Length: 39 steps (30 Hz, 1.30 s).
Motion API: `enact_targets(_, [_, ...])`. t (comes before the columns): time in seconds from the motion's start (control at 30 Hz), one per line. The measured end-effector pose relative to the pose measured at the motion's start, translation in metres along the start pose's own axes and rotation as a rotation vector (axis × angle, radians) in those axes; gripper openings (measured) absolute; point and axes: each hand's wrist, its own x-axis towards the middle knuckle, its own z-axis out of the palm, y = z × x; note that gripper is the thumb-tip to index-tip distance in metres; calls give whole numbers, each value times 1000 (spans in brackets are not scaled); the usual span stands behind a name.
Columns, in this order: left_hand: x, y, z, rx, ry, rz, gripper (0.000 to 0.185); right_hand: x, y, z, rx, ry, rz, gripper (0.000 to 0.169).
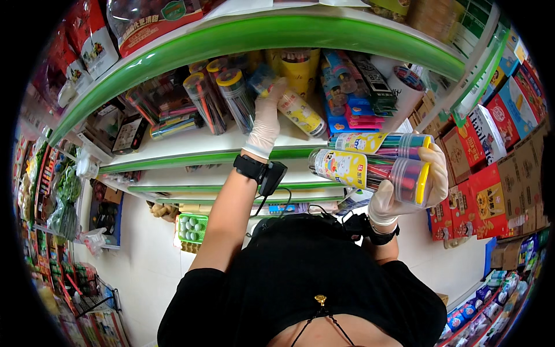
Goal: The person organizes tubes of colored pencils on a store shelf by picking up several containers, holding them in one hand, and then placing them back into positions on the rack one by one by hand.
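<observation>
My gloved left hand [269,113] reaches into the shelf, its fingers closed over the middle of a yellow-labelled plastic tube [302,113]. That tube lies tilted, with a clear bluish end [262,79] showing past my fingers. In front of the shelf edge, my gloved right hand [409,184] grips two clear plastic jars of coloured pens by their yellow-lidded ends. The nearer jar [342,167] lies sideways below the farther jar [362,142]; both bear yellow labels. Left of my left hand, yellow-lidded pen jars [236,93] stand on the white shelf [204,143].
Behind the tube are yellow canisters [296,71]. Blue and pink packs [362,115] and a white cup-like container [405,89] sit at the right. A green-edged shelf [277,34] overhangs my hands. Cartons [490,195] are stacked to the right; a green egg tray [190,227] is low at the left.
</observation>
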Motion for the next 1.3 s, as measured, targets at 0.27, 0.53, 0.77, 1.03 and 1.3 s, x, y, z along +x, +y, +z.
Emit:
enact_targets(0.27, [2, 3, 14, -63, -50, -111, 36, 3, -1, 6, 31, -6, -11, 64])
enact_targets(0.53, [-18, 22, 31, 270, 48, 296, 58, 2, 2, 3, 10, -48, 11, 65])
enact_targets(0.77, [51, -8, 37, 302, 152, 510, 79, 1, -1, 6, 25, -69, 6, 66])
enact_targets(1.03, [74, -32, 28, 918, 376, 761, 53, -3, 6, -6, -15, -51, 11, 66])
enact_targets(1.3, [59, -49, 16, 859, 205, 658, 59, -1, 14, -7, -34, -127, 4, 62])
